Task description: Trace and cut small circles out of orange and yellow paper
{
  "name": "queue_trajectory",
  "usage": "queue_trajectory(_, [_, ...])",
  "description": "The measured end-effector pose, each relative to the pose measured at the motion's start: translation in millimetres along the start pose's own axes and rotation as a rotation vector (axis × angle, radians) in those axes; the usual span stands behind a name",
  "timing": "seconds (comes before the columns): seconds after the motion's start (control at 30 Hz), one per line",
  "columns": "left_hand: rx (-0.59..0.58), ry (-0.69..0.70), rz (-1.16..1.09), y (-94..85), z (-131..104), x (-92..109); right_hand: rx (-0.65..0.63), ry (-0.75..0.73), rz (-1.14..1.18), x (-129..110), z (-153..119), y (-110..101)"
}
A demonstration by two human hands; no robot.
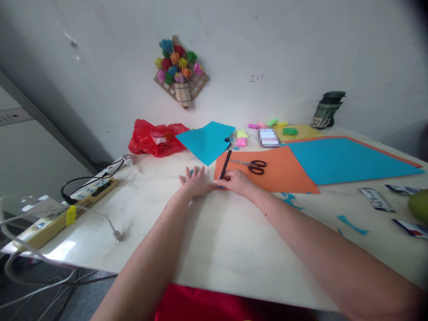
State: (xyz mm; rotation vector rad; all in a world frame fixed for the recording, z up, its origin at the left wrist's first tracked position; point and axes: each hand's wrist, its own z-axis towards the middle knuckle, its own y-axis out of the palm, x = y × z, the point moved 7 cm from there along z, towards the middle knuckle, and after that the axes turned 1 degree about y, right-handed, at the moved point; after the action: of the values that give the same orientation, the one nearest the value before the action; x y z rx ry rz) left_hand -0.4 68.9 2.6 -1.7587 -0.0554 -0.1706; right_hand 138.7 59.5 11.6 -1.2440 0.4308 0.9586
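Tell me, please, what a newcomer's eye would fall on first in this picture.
Probably the multicoloured flower decoration on the wall, left of centre at the top. Next might come the big blue sheet on the right of the table, with the orange sheet beside it. At the centre, the right hand holds a black pen near the left hand.

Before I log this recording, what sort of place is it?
Probably an indoor craft spot, perhaps at home: scissors lie on orange paper on a table, and a colourful flower decoration hangs on the wall.
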Motion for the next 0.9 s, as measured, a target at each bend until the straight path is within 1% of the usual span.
queue_trajectory(0.27, [0.008, 0.01, 0.0, 1.5, 1.5, -1.0, 0.016, -0.009, -0.043, -1.9, -0.5, -0.4])
queue_trajectory(0.9, [0.005, 0.018, 0.01, 2.9, 3.6, -1.8, -0.015, -0.013, -0.041, -2.3, 0.3, 0.5])
